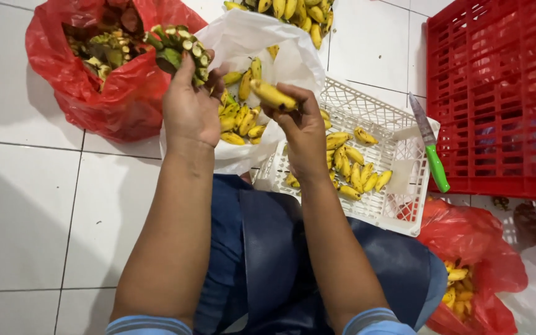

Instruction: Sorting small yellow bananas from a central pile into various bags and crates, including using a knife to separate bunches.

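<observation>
Left hand (190, 108): our fingers grip a green banana stalk (178, 46) above the red bag (119, 105).
Right hand (302, 124): our fingers close on 1 yellow banana (272, 95) above the white basket (392, 211).

The floor tiles (26, 205) are glossy white ceramic with thin dark grout lines. Left of the white basket (398, 214), which is matt, hard plastic lattice, the red bag (119, 105) is thin crinkly plastic film with a shine, same as the white bag (293, 56) just behind the basket. The knife (430, 152) lying on the basket's right rim has a dull metal blade and a smooth green plastic handle. Right of the basket, the red crate (497, 99) is rigid, slightly glossy plastic. The bananas (355, 167) in the basket look smooth and waxy. The apron (268, 248) in front of it is matt blue cloth.
</observation>
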